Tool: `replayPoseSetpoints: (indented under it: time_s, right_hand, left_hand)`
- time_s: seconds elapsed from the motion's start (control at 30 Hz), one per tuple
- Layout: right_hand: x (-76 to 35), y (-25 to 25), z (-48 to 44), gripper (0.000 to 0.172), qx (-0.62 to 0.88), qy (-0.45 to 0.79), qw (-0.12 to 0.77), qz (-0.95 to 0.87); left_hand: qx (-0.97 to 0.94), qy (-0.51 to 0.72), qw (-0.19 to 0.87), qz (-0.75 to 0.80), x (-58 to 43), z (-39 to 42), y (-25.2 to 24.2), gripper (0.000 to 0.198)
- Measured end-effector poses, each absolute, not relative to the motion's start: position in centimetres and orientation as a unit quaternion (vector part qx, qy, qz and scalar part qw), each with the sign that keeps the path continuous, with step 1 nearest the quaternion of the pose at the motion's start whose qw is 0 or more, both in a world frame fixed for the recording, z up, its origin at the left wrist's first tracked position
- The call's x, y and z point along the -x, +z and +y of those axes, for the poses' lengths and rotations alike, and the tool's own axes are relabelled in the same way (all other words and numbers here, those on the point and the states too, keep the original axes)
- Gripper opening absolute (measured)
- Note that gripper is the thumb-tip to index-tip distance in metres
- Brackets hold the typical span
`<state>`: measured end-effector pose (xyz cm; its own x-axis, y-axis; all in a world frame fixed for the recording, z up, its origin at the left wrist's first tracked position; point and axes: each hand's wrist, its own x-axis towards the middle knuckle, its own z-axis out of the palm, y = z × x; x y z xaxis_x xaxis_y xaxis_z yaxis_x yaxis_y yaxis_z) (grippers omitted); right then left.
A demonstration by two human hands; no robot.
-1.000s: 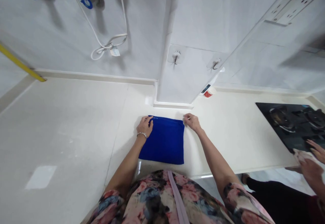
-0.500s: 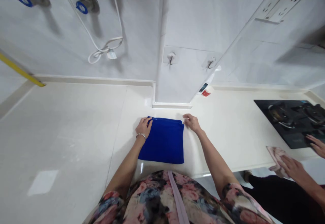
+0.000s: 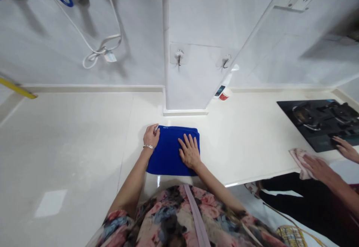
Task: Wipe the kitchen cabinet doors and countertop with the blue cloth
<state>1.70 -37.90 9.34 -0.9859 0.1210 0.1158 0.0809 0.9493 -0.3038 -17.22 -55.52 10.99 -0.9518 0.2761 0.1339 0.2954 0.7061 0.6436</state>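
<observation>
A folded blue cloth (image 3: pixel 168 153) lies flat on the pale countertop (image 3: pixel 92 127) in front of me, its folded layers showing along the far edge. At its far left corner is my left hand (image 3: pixel 151 136), a bracelet on the wrist, with the fingers curled in and closed on the cloth's edge. My right hand (image 3: pixel 190 153) rests palm down on the right half of the cloth, fingers spread. The cloth under that palm is hidden.
At the right, a co-worker's hand (image 3: pixel 318 166) presses a pinkish rag (image 3: pixel 298 157) on the counter beside a black gas hob (image 3: pixel 297 127). A red-and-white container (image 3: pixel 225 94) stands by the wall corner. Two hooks, sockets and blue-capped valves are on the wall.
My right hand has moved from beside the cloth's far right corner onto its top, fingers now spread. My left hand has curled more at the left corner. The view has shifted slightly.
</observation>
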Motion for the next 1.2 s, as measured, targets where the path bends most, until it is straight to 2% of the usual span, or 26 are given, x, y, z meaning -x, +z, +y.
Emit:
replayPoseSetpoints:
  time_s: [0.13,0.27,0.43,0.53,0.6,0.7,0.83,1.0,1.1,1.2]
  right_hand:
    - [-0.7,9.3,-32.4,0.058,0.069,0.149,0.065,-0.984]
    - [0.1,9.4,-24.7,0.058,0.089,0.129,0.048,-0.986]
    - [1.6,9.9,-19.7,0.059,0.107,0.116,0.011,-0.987]
    - [4.2,9.5,-22.3,0.065,0.227,0.125,0.033,-0.965]
    - [6.2,9.1,-26.0,0.080,0.281,0.121,0.057,-0.950]
    - [7.9,9.0,-32.2,0.097,0.238,0.103,0.051,-0.964]
    - [6.9,10.1,-38.8,0.095,0.089,0.108,0.020,-0.990]
    - [1.0,10.6,-42.3,0.092,-0.022,0.113,0.030,-0.993]
    - [-4.3,10.1,-41.6,0.087,-0.030,0.109,0.041,-0.993]
    - [-9.8,9.4,-38.8,0.079,0.039,0.096,0.057,-0.993]
  left_hand:
    - [0.192,-0.271,0.006,-0.943,18.1,-61.7,11.4,0.050]
    - [0.034,-0.157,-0.018,-0.987,19.3,-69.9,11.2,0.071]
    - [0.031,-0.111,-0.040,-0.993,19.3,-72.7,10.2,0.076]
    - [0.029,-0.114,-0.031,-0.993,19.0,-71.9,10.0,0.077]
    - [0.032,-0.118,-0.024,-0.992,18.9,-71.5,10.1,0.077]
    - [0.032,-0.124,-0.018,-0.992,18.8,-71.4,10.3,0.078]
    - [0.026,-0.126,-0.026,-0.991,18.8,-71.5,10.4,0.078]
    - [0.028,-0.123,-0.034,-0.991,19.0,-71.3,11.0,0.078]
    - [0.034,-0.133,-0.042,-0.990,19.1,-71.3,11.4,0.080]
    - [0.044,-0.143,-0.040,-0.988,19.1,-71.3,11.4,0.080]
